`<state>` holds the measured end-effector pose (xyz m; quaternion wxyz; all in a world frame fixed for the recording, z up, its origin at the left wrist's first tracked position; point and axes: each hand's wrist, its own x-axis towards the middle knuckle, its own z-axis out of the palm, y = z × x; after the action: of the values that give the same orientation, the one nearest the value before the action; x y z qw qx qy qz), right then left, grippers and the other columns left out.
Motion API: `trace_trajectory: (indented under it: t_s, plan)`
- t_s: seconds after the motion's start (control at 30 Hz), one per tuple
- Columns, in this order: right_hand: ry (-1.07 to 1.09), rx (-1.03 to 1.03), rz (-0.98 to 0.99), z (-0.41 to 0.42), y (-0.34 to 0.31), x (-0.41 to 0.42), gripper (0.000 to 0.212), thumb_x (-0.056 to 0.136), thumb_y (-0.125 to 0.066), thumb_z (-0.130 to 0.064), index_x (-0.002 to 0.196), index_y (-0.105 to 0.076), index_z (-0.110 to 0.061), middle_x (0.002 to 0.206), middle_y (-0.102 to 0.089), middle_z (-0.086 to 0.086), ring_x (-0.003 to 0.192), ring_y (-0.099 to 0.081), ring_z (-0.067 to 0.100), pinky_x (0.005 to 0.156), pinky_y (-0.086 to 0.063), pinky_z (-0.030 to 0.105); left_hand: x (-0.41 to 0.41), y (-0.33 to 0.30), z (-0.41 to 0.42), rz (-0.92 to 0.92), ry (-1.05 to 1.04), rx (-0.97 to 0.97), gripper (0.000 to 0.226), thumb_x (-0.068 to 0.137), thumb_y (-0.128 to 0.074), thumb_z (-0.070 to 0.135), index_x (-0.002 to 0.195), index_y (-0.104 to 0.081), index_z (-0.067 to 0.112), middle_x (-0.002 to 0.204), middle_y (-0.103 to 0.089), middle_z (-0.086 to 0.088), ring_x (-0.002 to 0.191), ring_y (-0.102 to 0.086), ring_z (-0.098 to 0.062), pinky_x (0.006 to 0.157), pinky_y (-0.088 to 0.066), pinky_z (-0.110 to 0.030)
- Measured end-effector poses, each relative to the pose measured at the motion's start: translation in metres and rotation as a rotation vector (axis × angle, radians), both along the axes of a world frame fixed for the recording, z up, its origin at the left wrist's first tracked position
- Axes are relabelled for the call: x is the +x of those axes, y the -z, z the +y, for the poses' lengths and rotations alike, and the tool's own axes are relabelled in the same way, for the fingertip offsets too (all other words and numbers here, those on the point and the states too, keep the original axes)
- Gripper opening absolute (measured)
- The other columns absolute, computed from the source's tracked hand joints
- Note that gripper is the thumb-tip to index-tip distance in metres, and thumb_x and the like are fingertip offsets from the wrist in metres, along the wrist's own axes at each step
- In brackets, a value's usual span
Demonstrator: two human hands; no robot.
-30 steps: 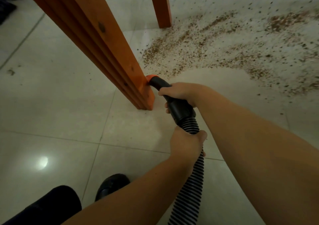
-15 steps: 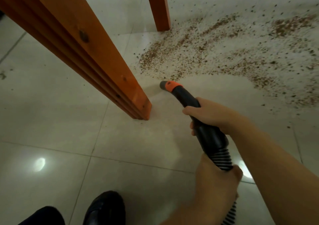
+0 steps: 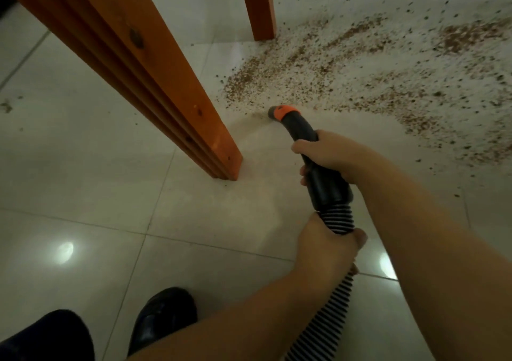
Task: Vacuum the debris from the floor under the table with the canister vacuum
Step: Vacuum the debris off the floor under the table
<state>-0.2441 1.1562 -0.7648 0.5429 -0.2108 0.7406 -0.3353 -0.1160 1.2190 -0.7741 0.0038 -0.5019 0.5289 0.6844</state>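
Brown crumb debris (image 3: 346, 64) lies in a broad band over the pale tiled floor (image 3: 83, 180), from the far table leg across to the right edge. The black vacuum nozzle (image 3: 297, 126), with an orange collar at its tip (image 3: 281, 111), touches the near left edge of the debris. My right hand (image 3: 332, 157) grips the black handle. My left hand (image 3: 327, 245) grips the ribbed hose (image 3: 335, 313) just below the handle's cuff. The hose runs down out of the frame; the canister is not in view.
An orange wooden table leg (image 3: 155, 72) slants down to the floor left of the nozzle. A second leg (image 3: 259, 5) stands at the back. My black shoe (image 3: 163, 316) and dark trouser leg (image 3: 47, 338) are at the bottom left.
The nozzle has moved away from the base of the near table leg, to the right and forward, up to the edge of the debris. Both hands kept their grip.
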Motion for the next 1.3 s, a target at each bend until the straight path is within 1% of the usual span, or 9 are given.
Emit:
trace_trajectory:
  t_s: [0.13,0.3,0.47,0.67,0.8,0.93,1.07,1.13,1.3]
  plan:
    - [-0.034,-0.026,-0.041,-0.026,0.006,0.025,0.032,0.094,-0.056,-0.027,0.119,-0.041,-0.015,0.084,-0.064,0.016,0.065,-0.066,0.031,0.066,-0.060,0.043,0.020,0.001,-0.019,-0.058,-0.048,-0.042,0.013,0.088,-0.062,0.011,0.097,-0.053,0.010,0.076,-0.058,-0.009,0.055,-0.056,-0.018,0.061,-0.056,-0.034]
    - [-0.040,-0.065,-0.042,-0.048,0.013,0.052,0.042,0.090,-0.057,-0.030,0.124,-0.042,-0.012,0.102,-0.065,0.020,0.089,-0.068,0.039,0.083,-0.056,0.053,0.037,0.002,-0.039,-0.177,-0.085,-0.029,0.007,0.087,-0.063,0.012,0.089,-0.057,0.009,0.072,-0.061,-0.009,0.052,-0.057,-0.019,0.056,-0.057,-0.031]
    - [0.077,-0.043,0.036,-0.043,0.018,0.033,0.046,0.090,-0.057,-0.030,0.129,-0.039,-0.011,0.107,-0.063,0.018,0.091,-0.066,0.037,0.083,-0.056,0.051,0.028,-0.003,-0.043,-0.151,-0.009,0.008,0.007,0.087,-0.063,0.014,0.088,-0.057,0.011,0.067,-0.060,-0.006,0.048,-0.056,-0.016,0.053,-0.056,-0.028]
    - [0.168,0.027,0.102,-0.022,0.020,-0.015,0.046,0.091,-0.057,-0.030,0.129,-0.041,-0.011,0.109,-0.063,0.019,0.092,-0.066,0.038,0.083,-0.056,0.052,-0.005,-0.007,-0.028,-0.018,0.066,0.106,0.011,0.088,-0.063,0.012,0.093,-0.054,0.009,0.076,-0.057,-0.010,0.052,-0.054,-0.018,0.055,-0.054,-0.028]
    - [0.102,0.021,0.098,-0.035,0.017,-0.018,0.042,0.091,-0.057,-0.032,0.124,-0.043,-0.011,0.105,-0.064,0.020,0.092,-0.067,0.039,0.084,-0.056,0.052,-0.014,-0.004,-0.032,-0.033,-0.016,0.081,0.010,0.088,-0.062,0.011,0.093,-0.054,0.010,0.075,-0.058,-0.010,0.053,-0.055,-0.018,0.055,-0.055,-0.028]
    - [-0.051,0.007,0.079,-0.064,0.017,-0.004,0.043,0.090,-0.058,-0.035,0.123,-0.042,-0.012,0.106,-0.065,0.021,0.093,-0.067,0.040,0.084,-0.056,0.052,-0.008,0.003,-0.045,-0.041,-0.130,0.032,0.012,0.089,-0.062,0.011,0.097,-0.056,0.005,0.068,-0.057,-0.010,0.043,-0.053,-0.017,0.050,-0.054,-0.029]
    - [-0.186,-0.026,0.080,-0.093,0.020,0.013,0.041,0.089,-0.057,-0.037,0.115,-0.045,-0.008,0.105,-0.066,0.021,0.094,-0.067,0.039,0.087,-0.055,0.051,-0.013,0.010,-0.058,-0.069,-0.426,-0.062,0.014,0.093,-0.050,0.000,0.080,-0.048,0.003,0.057,-0.044,-0.008,0.025,-0.045,-0.004,0.035,-0.038,-0.010]
    - [-0.227,-0.031,0.073,-0.104,0.023,0.019,0.040,0.089,-0.057,-0.037,0.114,-0.045,-0.009,0.107,-0.065,0.021,0.095,-0.067,0.039,0.088,-0.055,0.051,-0.012,0.015,-0.065,-0.110,-0.448,-0.095,0.021,0.095,-0.046,0.000,0.075,-0.047,0.005,0.058,-0.042,-0.006,0.024,-0.044,0.002,0.034,-0.036,-0.009]
    - [-0.146,-0.090,0.025,-0.115,0.033,0.012,0.040,0.089,-0.058,-0.031,0.120,-0.043,-0.012,0.108,-0.063,0.021,0.095,-0.066,0.040,0.086,-0.055,0.053,-0.010,0.025,-0.082,-0.172,-0.303,-0.048,0.024,0.089,-0.054,0.005,0.066,-0.049,0.008,0.040,-0.050,-0.001,0.028,-0.046,-0.012,0.040,-0.044,-0.026]
